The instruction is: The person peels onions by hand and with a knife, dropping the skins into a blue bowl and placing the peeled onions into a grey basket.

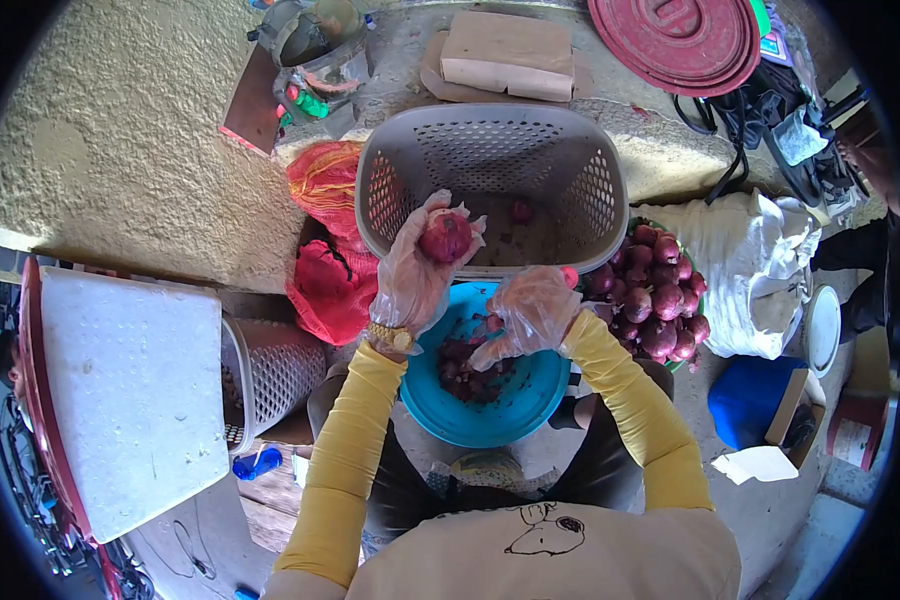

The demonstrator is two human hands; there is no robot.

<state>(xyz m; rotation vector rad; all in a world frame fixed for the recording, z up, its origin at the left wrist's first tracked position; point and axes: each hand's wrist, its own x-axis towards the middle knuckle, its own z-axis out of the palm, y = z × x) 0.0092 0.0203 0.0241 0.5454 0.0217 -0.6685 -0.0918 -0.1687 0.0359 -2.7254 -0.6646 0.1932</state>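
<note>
My left hand, in a clear plastic glove, is raised over the basin's far left side. Its fingers cup a red onion. My right hand, gloved too, hovers above the basin with its fingers curled downward. A small red tip sticks out beside it; what the fingers hold is mostly hidden. Below both hands, a blue basin contains dark red onion skins. Beyond it stands a grey-beige perforated basket with one onion on its bottom.
Several red onions are piled at the right, beside a white sack. Red mesh bags lie left of the basket. A white foam board and another perforated basket stand at left. A blue container sits at right.
</note>
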